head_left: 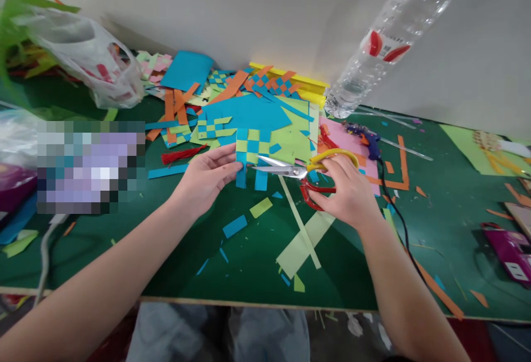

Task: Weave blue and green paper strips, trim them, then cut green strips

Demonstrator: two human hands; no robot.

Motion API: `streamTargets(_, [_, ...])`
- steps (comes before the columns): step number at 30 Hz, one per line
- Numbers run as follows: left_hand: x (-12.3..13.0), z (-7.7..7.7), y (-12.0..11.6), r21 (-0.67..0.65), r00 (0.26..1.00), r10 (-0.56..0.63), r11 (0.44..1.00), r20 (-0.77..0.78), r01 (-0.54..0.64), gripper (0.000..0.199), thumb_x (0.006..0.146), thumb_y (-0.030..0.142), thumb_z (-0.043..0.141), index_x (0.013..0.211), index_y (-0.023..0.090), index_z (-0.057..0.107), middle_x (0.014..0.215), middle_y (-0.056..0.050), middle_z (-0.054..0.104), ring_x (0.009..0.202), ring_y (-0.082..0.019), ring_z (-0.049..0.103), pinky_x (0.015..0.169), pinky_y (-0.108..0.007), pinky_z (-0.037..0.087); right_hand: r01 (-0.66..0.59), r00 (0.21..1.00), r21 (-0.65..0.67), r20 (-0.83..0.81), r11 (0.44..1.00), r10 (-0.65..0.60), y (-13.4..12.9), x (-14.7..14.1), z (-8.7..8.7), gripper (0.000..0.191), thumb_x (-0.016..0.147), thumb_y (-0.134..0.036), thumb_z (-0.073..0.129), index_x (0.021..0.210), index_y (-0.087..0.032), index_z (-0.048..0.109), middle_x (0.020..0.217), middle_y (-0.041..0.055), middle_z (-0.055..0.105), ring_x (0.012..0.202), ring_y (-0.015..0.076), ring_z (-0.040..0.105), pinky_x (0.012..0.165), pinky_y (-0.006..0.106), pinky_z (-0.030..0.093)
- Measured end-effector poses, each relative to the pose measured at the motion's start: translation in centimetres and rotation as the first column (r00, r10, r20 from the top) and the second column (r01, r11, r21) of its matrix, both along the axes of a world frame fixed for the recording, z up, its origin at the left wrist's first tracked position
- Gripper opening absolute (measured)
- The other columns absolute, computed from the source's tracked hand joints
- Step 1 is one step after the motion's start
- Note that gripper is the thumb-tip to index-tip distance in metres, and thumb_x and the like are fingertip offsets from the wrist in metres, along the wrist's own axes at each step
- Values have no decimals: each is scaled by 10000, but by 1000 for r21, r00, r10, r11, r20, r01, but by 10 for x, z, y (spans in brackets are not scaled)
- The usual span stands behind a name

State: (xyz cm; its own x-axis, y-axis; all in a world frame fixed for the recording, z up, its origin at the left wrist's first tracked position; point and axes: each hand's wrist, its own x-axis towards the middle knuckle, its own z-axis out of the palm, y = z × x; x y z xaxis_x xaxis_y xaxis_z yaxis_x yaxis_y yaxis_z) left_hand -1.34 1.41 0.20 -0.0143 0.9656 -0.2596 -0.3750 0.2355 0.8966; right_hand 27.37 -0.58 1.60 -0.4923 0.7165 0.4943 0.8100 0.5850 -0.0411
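Between the thumb and fingers of my left hand [209, 177] is the left edge of a blue and light green woven paper piece [253, 149], with blue strip ends hanging down. My right hand [346, 188] grips scissors [296, 172] by one yellow and one red handle loop. Their blades are parted and point left, reaching the lower part of the weave. Beneath the scissors lie a pale green strip [301, 224] and a wider pale green paper piece [305, 246]. Loose blue [234, 226] and green cut bits [261, 208] lie just below the weave.
Blue sheets [249, 113], orange strips and woven pieces pile up behind my hands. A clear plastic bottle [373, 58] stands at the back right. A glue gun [367, 140] trails a black cord. At left are a blurred-out device [89, 168] and a white plastic bag [89, 58].
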Motion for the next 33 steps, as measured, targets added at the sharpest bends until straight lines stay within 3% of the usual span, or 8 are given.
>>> streamTargets(5, [3, 1, -2, 22, 1000, -18, 1000, 1, 18, 391, 615, 108, 853, 972, 243, 765, 878, -2, 747, 769, -120, 695, 635, -178, 556, -16, 1000, 30, 12, 999, 15, -2, -4, 1, 436, 828, -327, 637, 1202, -138, 519, 1036, 152, 622, 1005, 315, 603, 806, 471, 556])
streamTargets(11, [6, 4, -4, 48, 991, -64, 997, 121, 59, 330, 601, 77, 851, 887, 223, 780, 805, -2, 749, 661, -98, 690, 554, -141, 546, 0, 999, 92, 32, 996, -3, -2, -6, -1, 434, 814, -329, 644, 1176, -118, 528, 1023, 158, 628, 968, 321, 609, 733, 458, 569])
streamTargets(19, [4, 3, -5, 135, 973, -192, 975, 128, 174, 340, 704, 110, 807, 1008, 258, 769, 986, -19, 771, 834, -128, 724, 676, -157, 582, -11, 1000, 97, 22, 995, 9, -3, -7, -2, 393, 827, -326, 634, 1147, -118, 543, 996, 147, 642, 972, 301, 616, 721, 421, 570])
streamTargets(33, [3, 1, -5, 148, 976, -198, 972, 95, 183, 346, 700, 123, 817, 1010, 267, 768, 1001, -12, 770, 870, -128, 722, 705, -158, 583, -28, 999, 79, 30, 996, 26, -2, -6, 0, 364, 812, -296, 657, 1108, -102, 570, 987, 152, 670, 937, 292, 641, 726, 414, 569])
